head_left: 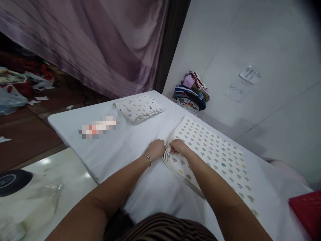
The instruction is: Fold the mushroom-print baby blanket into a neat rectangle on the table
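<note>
A stack of white cloth printed with grey hearts (213, 147) lies in several layers on the white-covered table (105, 157). My right hand (178, 147) is closed on the stack's near left corner, with the layered edges bending up at its fingers. Right beside it, my left hand (156, 148) is curled closed against the same edge; its fingertips are partly hidden. Farther back on the table rests a folded white cloth with small dark prints (140, 107), apart from both hands.
A blurred-out object (99, 128) lies on the table's left part. Folded fabrics (192, 92) are piled between the table and the wall. A red item (307, 214) sits at the right edge. A purple curtain (120, 43) hangs behind; plastic bags (12, 98) are on the floor.
</note>
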`<act>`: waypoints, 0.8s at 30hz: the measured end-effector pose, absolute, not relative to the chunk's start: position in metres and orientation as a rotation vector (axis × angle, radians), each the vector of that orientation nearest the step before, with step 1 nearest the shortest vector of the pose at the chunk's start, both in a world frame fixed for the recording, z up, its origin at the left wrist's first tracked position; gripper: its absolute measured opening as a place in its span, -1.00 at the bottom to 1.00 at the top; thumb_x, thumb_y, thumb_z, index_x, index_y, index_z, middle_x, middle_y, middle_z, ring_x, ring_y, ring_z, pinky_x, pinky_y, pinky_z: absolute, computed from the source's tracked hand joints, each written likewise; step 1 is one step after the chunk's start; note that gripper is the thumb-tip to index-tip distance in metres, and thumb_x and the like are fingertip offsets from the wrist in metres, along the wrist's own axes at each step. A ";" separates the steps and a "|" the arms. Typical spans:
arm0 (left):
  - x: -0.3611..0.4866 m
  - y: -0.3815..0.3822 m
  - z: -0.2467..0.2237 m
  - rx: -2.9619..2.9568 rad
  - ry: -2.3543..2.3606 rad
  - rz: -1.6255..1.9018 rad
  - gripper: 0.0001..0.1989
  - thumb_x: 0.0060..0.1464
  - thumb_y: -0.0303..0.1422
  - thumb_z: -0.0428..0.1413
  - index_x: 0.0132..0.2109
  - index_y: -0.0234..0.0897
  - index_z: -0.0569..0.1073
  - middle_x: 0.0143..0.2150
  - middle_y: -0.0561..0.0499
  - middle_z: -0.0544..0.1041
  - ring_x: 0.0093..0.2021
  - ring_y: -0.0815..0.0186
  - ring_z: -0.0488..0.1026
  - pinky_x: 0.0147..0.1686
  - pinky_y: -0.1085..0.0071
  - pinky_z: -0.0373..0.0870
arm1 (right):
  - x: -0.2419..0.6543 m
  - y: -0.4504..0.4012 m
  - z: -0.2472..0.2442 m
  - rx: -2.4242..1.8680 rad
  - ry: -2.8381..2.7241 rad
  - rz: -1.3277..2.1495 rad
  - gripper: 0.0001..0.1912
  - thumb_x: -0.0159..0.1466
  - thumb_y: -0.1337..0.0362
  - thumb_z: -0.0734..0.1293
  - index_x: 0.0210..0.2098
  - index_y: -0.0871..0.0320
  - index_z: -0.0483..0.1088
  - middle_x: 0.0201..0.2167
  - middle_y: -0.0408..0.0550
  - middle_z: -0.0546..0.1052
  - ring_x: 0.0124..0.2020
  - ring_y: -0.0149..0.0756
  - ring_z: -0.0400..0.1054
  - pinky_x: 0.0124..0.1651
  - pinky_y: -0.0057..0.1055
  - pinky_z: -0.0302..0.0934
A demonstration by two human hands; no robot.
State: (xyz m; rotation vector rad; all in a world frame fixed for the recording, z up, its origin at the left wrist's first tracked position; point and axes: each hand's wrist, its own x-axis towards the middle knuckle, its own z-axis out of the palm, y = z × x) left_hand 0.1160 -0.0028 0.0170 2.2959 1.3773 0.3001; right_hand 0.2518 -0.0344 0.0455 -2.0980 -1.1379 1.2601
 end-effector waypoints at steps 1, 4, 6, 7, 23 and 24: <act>0.115 -0.002 0.017 2.289 1.376 0.311 -0.82 0.05 -0.38 -0.01 -0.28 -0.32 0.48 -0.25 -0.17 0.54 -0.22 0.18 0.47 -0.30 0.36 0.28 | 0.252 -0.035 0.046 -2.105 -1.141 1.255 -0.79 0.14 0.44 0.20 -0.61 0.20 0.27 -0.74 -0.17 0.41 -0.75 -0.45 0.28 -0.72 -0.59 0.06; 0.112 -0.002 0.018 2.227 1.384 0.390 -0.84 0.05 -0.39 -0.01 -0.30 -0.30 0.46 -0.31 -0.09 0.54 -0.28 0.25 0.46 -0.35 0.40 0.24 | 0.252 -0.036 0.048 -2.124 -1.142 1.249 -0.79 0.14 0.43 0.21 -0.62 0.21 0.28 -0.74 -0.16 0.41 -0.76 -0.45 0.28 -0.71 -0.59 0.08; 0.111 -0.005 0.018 2.178 1.367 0.488 -0.85 0.07 -0.38 -0.01 -0.31 -0.28 0.44 -0.35 -0.04 0.53 -0.32 0.30 0.43 -0.37 0.42 0.21 | 0.251 -0.037 0.049 -2.137 -1.142 1.250 -0.79 0.14 0.43 0.22 -0.62 0.20 0.28 -0.75 -0.17 0.40 -0.76 -0.45 0.28 -0.70 -0.59 0.08; 0.110 -0.007 0.019 2.168 1.350 0.534 -0.86 0.07 -0.38 -0.02 -0.32 -0.28 0.43 -0.37 -0.02 0.52 -0.35 0.32 0.42 -0.38 0.42 0.20 | 0.250 -0.037 0.050 -2.141 -1.145 1.251 -0.79 0.14 0.43 0.22 -0.62 0.20 0.27 -0.76 -0.16 0.40 -0.76 -0.45 0.28 -0.70 -0.59 0.08; 0.112 -0.003 0.011 1.906 1.286 0.658 -0.92 0.00 -0.48 0.00 -0.31 -0.27 0.36 -0.40 0.06 0.47 -0.39 0.39 0.37 -0.41 0.48 0.22 | 0.256 -0.038 0.064 -2.171 -1.194 1.258 -0.80 0.12 0.43 0.24 -0.63 0.20 0.26 -0.77 -0.14 0.38 -0.75 -0.41 0.28 -0.73 -0.56 0.03; 0.113 -0.004 0.013 1.898 1.268 0.694 -0.88 0.02 -0.47 -0.01 -0.25 -0.27 0.36 -0.37 0.05 0.48 -0.37 0.38 0.38 -0.39 0.48 0.24 | 0.256 -0.038 0.065 -2.178 -1.198 1.264 -0.81 0.12 0.43 0.24 -0.62 0.20 0.27 -0.77 -0.14 0.38 -0.75 -0.41 0.28 -0.72 -0.56 0.04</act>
